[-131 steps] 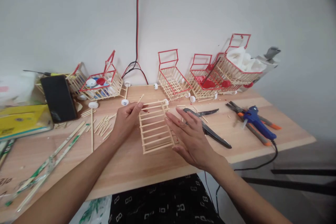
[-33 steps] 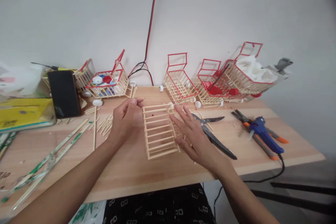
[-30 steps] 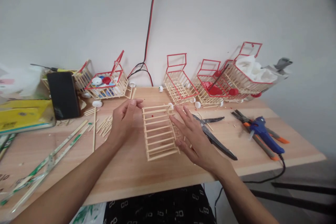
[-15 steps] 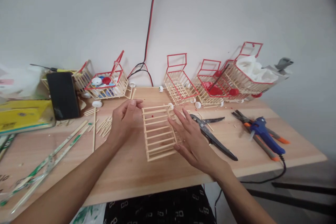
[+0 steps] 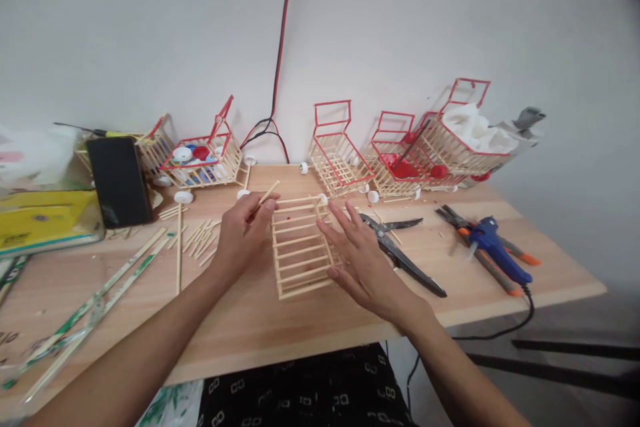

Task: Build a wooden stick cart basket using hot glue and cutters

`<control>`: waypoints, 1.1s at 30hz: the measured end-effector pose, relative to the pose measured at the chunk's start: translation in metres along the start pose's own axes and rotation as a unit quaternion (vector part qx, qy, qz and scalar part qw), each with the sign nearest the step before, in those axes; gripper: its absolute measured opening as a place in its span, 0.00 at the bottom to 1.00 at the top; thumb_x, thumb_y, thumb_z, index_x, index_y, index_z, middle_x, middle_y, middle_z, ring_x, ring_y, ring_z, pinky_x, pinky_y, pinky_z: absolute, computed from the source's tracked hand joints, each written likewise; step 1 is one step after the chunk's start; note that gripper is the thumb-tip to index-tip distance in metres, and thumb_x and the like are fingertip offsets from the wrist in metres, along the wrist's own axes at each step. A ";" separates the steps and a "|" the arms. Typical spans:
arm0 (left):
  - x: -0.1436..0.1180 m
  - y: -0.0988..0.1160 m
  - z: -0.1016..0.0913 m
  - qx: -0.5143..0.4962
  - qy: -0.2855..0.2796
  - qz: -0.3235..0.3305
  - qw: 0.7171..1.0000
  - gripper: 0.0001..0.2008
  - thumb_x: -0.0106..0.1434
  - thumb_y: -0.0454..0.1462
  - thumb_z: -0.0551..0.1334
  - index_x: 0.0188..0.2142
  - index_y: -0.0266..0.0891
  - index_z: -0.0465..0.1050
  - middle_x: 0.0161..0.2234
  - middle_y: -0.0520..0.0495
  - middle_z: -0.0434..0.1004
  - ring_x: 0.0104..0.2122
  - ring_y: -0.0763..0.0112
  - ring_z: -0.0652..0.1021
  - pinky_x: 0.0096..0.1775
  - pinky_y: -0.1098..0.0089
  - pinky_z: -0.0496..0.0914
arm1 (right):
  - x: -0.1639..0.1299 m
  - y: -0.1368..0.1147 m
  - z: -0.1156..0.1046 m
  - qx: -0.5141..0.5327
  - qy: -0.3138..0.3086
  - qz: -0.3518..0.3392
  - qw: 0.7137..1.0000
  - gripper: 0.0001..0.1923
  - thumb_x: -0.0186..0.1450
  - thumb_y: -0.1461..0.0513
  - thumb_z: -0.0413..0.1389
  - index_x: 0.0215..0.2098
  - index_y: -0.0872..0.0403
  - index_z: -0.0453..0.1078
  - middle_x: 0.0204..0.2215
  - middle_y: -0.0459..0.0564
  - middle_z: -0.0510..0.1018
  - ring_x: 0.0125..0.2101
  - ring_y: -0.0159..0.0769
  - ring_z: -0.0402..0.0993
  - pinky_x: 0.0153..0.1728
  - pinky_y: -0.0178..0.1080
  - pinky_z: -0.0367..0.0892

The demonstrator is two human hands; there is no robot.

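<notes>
A small frame of thin wooden sticks (image 5: pixel 300 253) stands on the table before me, its parallel bars facing up. A white wheel (image 5: pixel 323 200) shows at its far right corner. Between the thumb and fingers of my left hand (image 5: pixel 245 227) is a short wooden stick (image 5: pixel 270 191), tilted up to the right, beside the frame's far left corner. My right hand (image 5: pixel 365 267) rests against the frame's right side with its fingers spread, touching it without a full grip.
Several little stick carts with red trim (image 5: pixel 345 157) stand along the wall. Pruning shears (image 5: pixel 405 257), pliers (image 5: pixel 493 267) and a blue glue gun (image 5: pixel 500 250) lie at right. Loose sticks (image 5: pixel 200 238), a phone (image 5: pixel 120 183) and a yellow packet (image 5: pixel 50 217) are at left.
The short stick in my left hand now points up and shows clearly above the fingers. My right hand stays on the frame. The view has shifted slightly.
</notes>
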State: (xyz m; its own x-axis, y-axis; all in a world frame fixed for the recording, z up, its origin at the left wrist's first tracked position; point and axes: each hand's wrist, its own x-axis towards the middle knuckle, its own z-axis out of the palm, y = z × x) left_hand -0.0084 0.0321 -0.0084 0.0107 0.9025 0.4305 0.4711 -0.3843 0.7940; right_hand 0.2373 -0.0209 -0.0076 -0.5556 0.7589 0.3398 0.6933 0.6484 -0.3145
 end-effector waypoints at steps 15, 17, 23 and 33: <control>-0.001 -0.003 0.000 0.038 -0.008 0.057 0.998 0.15 0.71 0.42 0.55 0.46 0.39 0.78 0.39 0.48 0.81 0.38 0.67 0.76 0.40 0.68 0.66 | -0.015 -0.002 0.001 0.170 -0.003 0.056 0.984 0.35 0.72 0.52 0.49 0.73 0.43 0.41 0.74 0.46 0.38 0.72 0.47 0.27 0.69 0.59 0.38; -0.001 -0.002 0.000 0.037 -0.010 0.056 0.998 0.15 0.71 0.42 0.55 0.47 0.40 0.78 0.39 0.48 0.80 0.38 0.67 0.76 0.39 0.68 0.67 | -0.015 -0.002 0.003 0.174 -0.004 0.060 0.983 0.36 0.72 0.52 0.51 0.73 0.43 0.42 0.74 0.46 0.38 0.72 0.46 0.28 0.68 0.58 0.39; -0.001 0.004 -0.003 0.012 0.019 0.068 0.997 0.16 0.72 0.42 0.54 0.46 0.38 0.77 0.44 0.46 0.80 0.46 0.66 0.76 0.48 0.67 0.67 | -0.018 -0.004 -0.006 0.186 0.051 0.087 0.977 0.30 0.73 0.55 0.48 0.71 0.46 0.49 0.72 0.51 0.48 0.71 0.44 0.41 0.68 0.53 0.45; 0.007 0.008 -0.014 0.027 0.063 0.031 0.997 0.16 0.71 0.42 0.52 0.48 0.41 0.76 0.32 0.51 0.78 0.36 0.67 0.77 0.44 0.68 0.69 | -0.057 0.013 -0.026 0.151 0.226 0.323 0.906 0.19 0.73 0.51 0.48 0.35 0.52 0.74 0.12 0.39 0.66 0.16 0.32 0.67 0.22 0.34 0.63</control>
State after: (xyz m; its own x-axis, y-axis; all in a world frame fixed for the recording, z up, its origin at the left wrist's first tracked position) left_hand -0.0170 0.0330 0.0068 -0.0693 0.8446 0.5310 0.5194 -0.4239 0.7420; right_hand 0.2899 -0.0571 -0.0084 0.2139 0.9284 0.3039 0.6114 0.1154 -0.7828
